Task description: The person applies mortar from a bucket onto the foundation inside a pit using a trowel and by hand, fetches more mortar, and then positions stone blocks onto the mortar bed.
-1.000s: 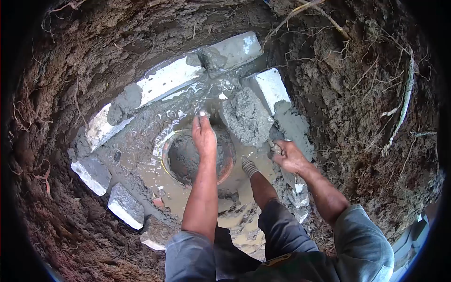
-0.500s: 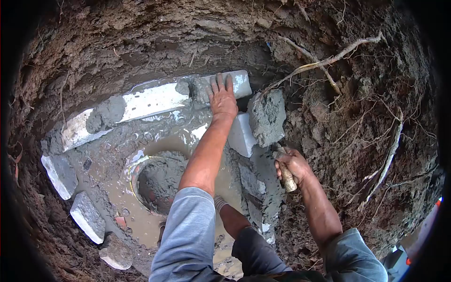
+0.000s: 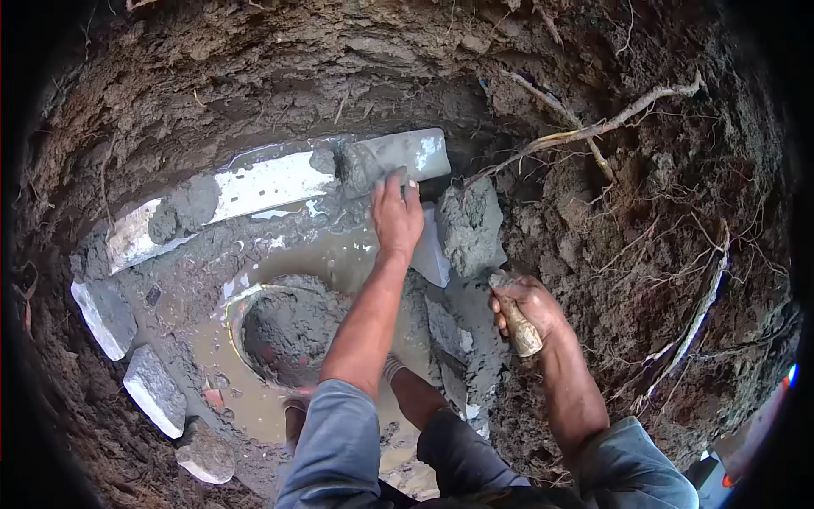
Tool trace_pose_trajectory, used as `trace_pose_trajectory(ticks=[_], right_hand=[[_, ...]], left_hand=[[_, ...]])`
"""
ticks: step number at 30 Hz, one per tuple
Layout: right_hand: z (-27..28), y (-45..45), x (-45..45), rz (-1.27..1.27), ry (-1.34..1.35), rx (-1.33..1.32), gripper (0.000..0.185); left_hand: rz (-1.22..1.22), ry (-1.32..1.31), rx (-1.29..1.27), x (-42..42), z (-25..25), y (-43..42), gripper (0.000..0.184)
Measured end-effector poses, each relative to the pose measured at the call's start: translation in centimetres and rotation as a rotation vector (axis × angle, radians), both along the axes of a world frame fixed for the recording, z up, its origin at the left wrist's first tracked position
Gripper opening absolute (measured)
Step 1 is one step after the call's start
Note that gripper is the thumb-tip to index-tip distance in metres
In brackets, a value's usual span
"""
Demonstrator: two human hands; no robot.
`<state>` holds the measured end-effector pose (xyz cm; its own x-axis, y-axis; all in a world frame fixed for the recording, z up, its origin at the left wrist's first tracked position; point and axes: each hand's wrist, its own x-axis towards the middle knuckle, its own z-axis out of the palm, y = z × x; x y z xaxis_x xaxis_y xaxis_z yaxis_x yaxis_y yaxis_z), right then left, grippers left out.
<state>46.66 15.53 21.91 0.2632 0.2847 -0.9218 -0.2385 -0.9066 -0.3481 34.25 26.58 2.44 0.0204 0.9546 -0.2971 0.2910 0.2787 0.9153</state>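
Where right hand [image 3: 532, 305] grips, trowel [image 3: 520, 327] sits.

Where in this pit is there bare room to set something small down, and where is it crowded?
Bare: the wet mud between the tub and the white block, and that block's top between its two mortar patches. Crowded: around the left hand, where the grey block, a pale block and the loaded trowel bunch together.
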Motion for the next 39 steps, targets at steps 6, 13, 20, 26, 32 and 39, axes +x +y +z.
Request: trace_pose_trajectory(ticks=[6,13,20,26,32,39], right_hand=[[0.9,3.0,2.1,0.031,0.074,0.000,0.023],[1.8,4.6,1.8,-0.075,0.116,0.027,0.025],[2.8,2.7,0.5,-0.068,0.059,0.076,0.025],[3.7,-0.1,-2.0,0.111,-0.084,0.080,0.044],[3.3,-2.7,-2.1,0.359,-0.210,0.134,0.044],[2.4,-3.6,-2.9,0.583,-0.413,0.057,0.053]], left_hand=[[0.392,-0.630,-0.531,6.7,-8.0,-2.2,0.044],[0.631,-1.045,-0.654,11.1,-15.7,-0.5,0.043],[0.603,-0.990,-0.585,9.7,-12.7,-0.6,0.040],[0.202,-0.402,-0.589,9.0,-13.8,-2.7,0.061],[0.118,-0.412,-0.586,8.9,-13.8,-2.0,0.062],[0.035,-0.321,-0.447,8.8,-14.2,-2.6,0.062]])
